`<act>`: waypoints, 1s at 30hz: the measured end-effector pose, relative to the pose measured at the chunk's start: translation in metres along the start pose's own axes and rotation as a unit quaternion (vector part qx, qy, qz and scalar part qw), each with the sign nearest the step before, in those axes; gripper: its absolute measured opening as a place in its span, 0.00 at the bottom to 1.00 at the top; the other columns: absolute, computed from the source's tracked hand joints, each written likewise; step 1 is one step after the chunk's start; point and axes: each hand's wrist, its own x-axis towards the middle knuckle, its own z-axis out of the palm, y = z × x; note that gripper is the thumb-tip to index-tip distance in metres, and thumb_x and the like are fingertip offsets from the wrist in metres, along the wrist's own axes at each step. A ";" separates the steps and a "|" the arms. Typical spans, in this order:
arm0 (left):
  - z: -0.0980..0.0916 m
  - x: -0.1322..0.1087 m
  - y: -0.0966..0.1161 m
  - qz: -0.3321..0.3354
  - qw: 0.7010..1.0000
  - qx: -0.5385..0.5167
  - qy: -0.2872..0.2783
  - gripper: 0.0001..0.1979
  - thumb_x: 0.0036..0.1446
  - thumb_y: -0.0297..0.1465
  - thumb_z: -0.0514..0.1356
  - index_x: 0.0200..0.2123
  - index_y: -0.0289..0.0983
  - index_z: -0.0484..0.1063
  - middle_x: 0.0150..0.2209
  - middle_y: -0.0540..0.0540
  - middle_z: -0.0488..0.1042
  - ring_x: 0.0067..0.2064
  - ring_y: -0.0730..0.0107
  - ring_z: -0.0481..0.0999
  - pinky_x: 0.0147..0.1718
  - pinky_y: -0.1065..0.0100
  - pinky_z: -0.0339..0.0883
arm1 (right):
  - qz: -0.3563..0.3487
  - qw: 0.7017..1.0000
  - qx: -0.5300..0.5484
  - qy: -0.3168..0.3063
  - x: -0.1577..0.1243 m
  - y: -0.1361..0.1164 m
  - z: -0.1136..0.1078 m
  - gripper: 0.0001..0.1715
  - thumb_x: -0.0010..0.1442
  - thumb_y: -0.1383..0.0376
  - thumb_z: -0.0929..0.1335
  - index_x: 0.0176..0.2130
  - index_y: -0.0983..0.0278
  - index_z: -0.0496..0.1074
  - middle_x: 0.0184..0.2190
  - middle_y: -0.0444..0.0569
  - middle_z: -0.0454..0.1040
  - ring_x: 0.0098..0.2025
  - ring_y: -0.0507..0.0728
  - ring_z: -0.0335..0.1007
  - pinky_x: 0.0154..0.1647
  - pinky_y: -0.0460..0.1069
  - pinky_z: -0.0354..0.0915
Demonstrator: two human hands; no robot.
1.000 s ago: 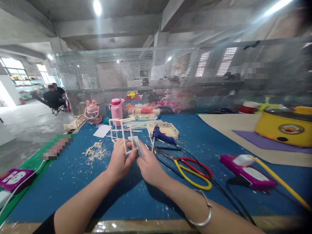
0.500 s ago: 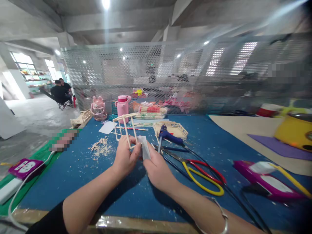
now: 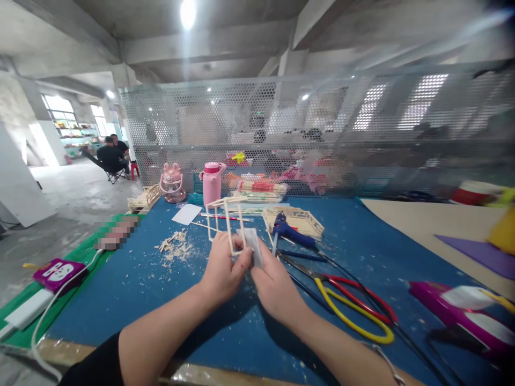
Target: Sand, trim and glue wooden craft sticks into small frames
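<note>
My left hand (image 3: 225, 268) is closed around the lower corner of a small open box frame (image 3: 227, 222) made of thin pale wooden sticks. Pinched in my right hand (image 3: 279, 284) is a folded grey-white sheet (image 3: 252, 244), sandpaper by its look. The sheet is up against the frame's near corner and the left thumb; whether it touches the wood is hard to tell. Just beyond the right hand lies a blue glue gun (image 3: 295, 233), in front of a low stick-built tray (image 3: 314, 221). Scissors with red and yellow handles (image 3: 354, 305) rest to the right.
Wood crumbs and stick bits (image 3: 177, 246) are scattered on the blue table (image 3: 132, 300). At the back stand a pink flask (image 3: 212, 185), a clear pink bottle (image 3: 173, 185) and bundled sticks (image 3: 261, 190). A purple-and-white tool (image 3: 462, 305) and black cables lie right. People sit far left.
The view has swung a little left, so everything sits further right and slightly lower. Both hands keep their hold, and the stick frame has turned slightly against the sheet.
</note>
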 end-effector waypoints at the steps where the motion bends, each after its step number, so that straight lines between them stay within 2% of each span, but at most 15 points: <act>1: 0.001 0.000 0.000 -0.013 1.000 0.006 0.015 0.07 0.57 0.32 0.51 0.28 0.37 0.63 0.31 0.46 0.67 0.36 0.66 0.66 0.38 0.64 0.59 | 0.003 1.000 -0.003 0.001 0.000 0.001 0.000 0.37 0.50 0.76 0.58 0.58 0.60 0.58 0.56 0.47 0.64 0.60 0.58 0.56 0.62 0.58 0.50; 3: 0.002 -0.001 0.000 -0.023 0.999 0.011 0.021 0.08 0.57 0.32 0.51 0.28 0.37 0.63 0.30 0.46 0.67 0.36 0.66 0.65 0.38 0.64 0.60 | 0.010 1.000 -0.008 0.002 -0.001 0.003 -0.001 0.37 0.49 0.76 0.58 0.59 0.61 0.58 0.57 0.48 0.64 0.60 0.58 0.55 0.62 0.58 0.49; 7: 0.006 -0.002 -0.002 -0.027 1.000 -0.009 -0.006 0.07 0.58 0.32 0.51 0.29 0.37 0.64 0.31 0.47 0.67 0.35 0.67 0.67 0.36 0.66 0.60 | 0.012 1.000 -0.006 0.007 -0.002 0.004 0.000 0.36 0.51 0.75 0.58 0.59 0.62 0.58 0.56 0.49 0.64 0.60 0.59 0.56 0.62 0.59 0.49; 11: 0.005 -0.003 -0.003 -0.055 0.997 -0.003 0.045 0.07 0.57 0.32 0.51 0.30 0.37 0.65 0.31 0.46 0.67 0.35 0.66 0.67 0.36 0.65 0.61 | 0.000 1.000 0.001 0.002 -0.004 0.001 0.001 0.39 0.47 0.78 0.57 0.59 0.61 0.58 0.57 0.47 0.63 0.61 0.57 0.54 0.63 0.58 0.47; 14: 0.005 -0.004 -0.001 -0.015 1.000 -0.001 0.010 0.08 0.57 0.33 0.51 0.29 0.37 0.66 0.31 0.46 0.68 0.36 0.66 0.67 0.37 0.65 0.61 | 0.001 1.000 0.011 -0.004 -0.005 -0.001 0.001 0.36 0.50 0.76 0.57 0.58 0.61 0.58 0.56 0.48 0.65 0.60 0.57 0.56 0.62 0.58 0.49; 16: 0.005 -0.005 0.000 -0.017 1.000 -0.010 -0.007 0.08 0.58 0.33 0.50 0.29 0.37 0.66 0.31 0.46 0.68 0.35 0.66 0.67 0.37 0.65 0.61 | 0.007 1.000 0.014 -0.001 -0.005 -0.002 0.001 0.35 0.51 0.75 0.57 0.58 0.62 0.58 0.55 0.48 0.65 0.59 0.57 0.57 0.62 0.58 0.50; 20: 0.006 -0.005 0.000 -0.059 0.998 -0.005 0.032 0.08 0.57 0.34 0.51 0.31 0.36 0.65 0.31 0.46 0.67 0.34 0.66 0.68 0.36 0.64 0.62 | 0.008 1.000 0.011 0.004 -0.005 0.000 0.001 0.38 0.48 0.77 0.58 0.58 0.61 0.58 0.57 0.48 0.63 0.61 0.57 0.53 0.63 0.58 0.47; 24: 0.006 -0.004 0.000 -0.033 0.999 -0.028 -0.011 0.08 0.57 0.33 0.51 0.29 0.37 0.65 0.31 0.47 0.67 0.35 0.67 0.68 0.36 0.65 0.61 | 0.017 1.000 0.008 0.012 -0.004 0.002 0.002 0.35 0.52 0.75 0.57 0.58 0.63 0.57 0.56 0.50 0.64 0.59 0.58 0.57 0.62 0.59 0.48; 27: 0.005 -0.002 0.000 -0.080 0.996 -0.037 0.026 0.08 0.57 0.34 0.51 0.30 0.37 0.64 0.30 0.47 0.67 0.33 0.67 0.68 0.35 0.66 0.61 | 0.010 1.000 0.003 0.005 -0.004 0.002 0.003 0.38 0.49 0.77 0.57 0.59 0.62 0.56 0.58 0.49 0.62 0.60 0.57 0.55 0.63 0.58 0.48; 30: 0.004 -0.002 0.000 -0.057 0.998 -0.036 0.014 0.08 0.57 0.34 0.51 0.30 0.36 0.65 0.31 0.46 0.67 0.34 0.67 0.68 0.36 0.65 0.61 | 0.003 1.000 0.009 0.003 -0.005 0.001 0.004 0.37 0.50 0.76 0.58 0.59 0.62 0.57 0.57 0.49 0.63 0.61 0.57 0.54 0.63 0.57 0.48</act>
